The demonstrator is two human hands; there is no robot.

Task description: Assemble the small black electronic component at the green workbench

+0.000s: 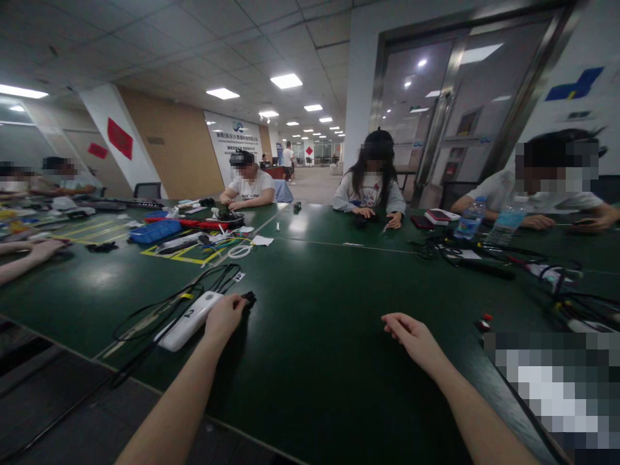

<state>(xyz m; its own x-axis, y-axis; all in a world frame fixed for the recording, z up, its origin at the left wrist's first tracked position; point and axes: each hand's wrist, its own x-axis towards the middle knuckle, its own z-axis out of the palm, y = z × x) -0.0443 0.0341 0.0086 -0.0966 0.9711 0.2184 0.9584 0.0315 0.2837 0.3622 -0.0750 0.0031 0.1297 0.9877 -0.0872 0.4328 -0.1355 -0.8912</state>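
My left hand is closed on a small black object just above the green tabletop; its kind is hard to make out. Directly beside that hand lies a white oblong case marked with a 2, partly covered by the hand. Black cables run around the case, and a white tag with a 2 sits near their far end. On the other side, my right hand hovers at the tabletop with its fingers stretched forward and nothing in it.
Near the right edge are a small red-and-black part, a dark-framed screen, bottles and tangled cables. A blue tray, wires and a white cable coil lie at far left. Several people sit around the table.
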